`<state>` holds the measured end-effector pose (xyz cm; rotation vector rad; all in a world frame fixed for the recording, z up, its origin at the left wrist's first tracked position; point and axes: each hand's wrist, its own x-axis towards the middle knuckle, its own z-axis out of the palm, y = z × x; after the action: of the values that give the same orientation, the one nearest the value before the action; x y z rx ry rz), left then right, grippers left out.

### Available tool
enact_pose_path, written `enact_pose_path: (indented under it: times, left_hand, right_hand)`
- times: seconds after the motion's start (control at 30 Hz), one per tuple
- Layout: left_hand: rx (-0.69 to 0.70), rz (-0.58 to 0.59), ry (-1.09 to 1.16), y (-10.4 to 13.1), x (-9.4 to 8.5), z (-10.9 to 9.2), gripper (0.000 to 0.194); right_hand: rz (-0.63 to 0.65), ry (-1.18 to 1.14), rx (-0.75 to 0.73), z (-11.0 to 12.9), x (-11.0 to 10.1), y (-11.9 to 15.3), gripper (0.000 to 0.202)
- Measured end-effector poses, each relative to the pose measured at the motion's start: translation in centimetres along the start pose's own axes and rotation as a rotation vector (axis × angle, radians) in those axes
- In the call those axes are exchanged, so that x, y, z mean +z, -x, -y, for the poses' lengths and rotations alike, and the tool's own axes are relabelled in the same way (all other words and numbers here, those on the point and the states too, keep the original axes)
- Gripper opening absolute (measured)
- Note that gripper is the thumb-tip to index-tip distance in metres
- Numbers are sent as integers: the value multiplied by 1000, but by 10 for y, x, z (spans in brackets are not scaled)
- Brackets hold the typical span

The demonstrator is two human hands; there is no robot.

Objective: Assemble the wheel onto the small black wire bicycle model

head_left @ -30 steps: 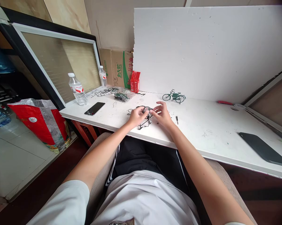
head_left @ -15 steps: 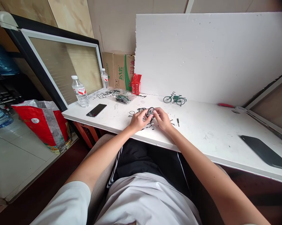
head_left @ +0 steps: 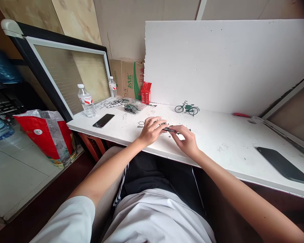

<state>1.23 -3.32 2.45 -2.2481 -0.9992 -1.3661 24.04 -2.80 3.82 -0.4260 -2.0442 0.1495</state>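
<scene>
Here, mid-assembly: loose black parts [head_left: 131,108] bagged at far left of the white surface [head_left: 230,135], a small ring [head_left: 141,123] lying unused. Left hand [head_left: 152,130] lying flat over the dark model frame [head_left: 168,129], fingers spread, pressing rather than gripping. Right hand [head_left: 187,140] half curled, fingertips pinching the frame's end. Frame thin, mostly hidden, unfinished beside the complete green bicycle [head_left: 187,108].

Tabletop [head_left: 225,138] free right of hands; green bike [head_left: 187,108] blocks behind.
</scene>
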Motion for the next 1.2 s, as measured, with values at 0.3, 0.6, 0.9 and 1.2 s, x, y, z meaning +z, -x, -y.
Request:
enact_pose_path:
  times: [0.3,0.6,0.9,1.2]
  left_hand:
    - [-283,-251,25,2,8,-28,50]
    - [-778,35,752,4,27,-38,13]
    - [-965,207,1515,0,14,-31,48]
    - [-1053,132,1435,12,18,-25,49]
  right_hand:
    - [-23,167,-145,-10,-20,29,53]
    - [-49,204,-167,-9,-18,36,59]
    - [46,183,-119,-11,-14,35,53]
    - [160,152,-38,-2,-14,29,55]
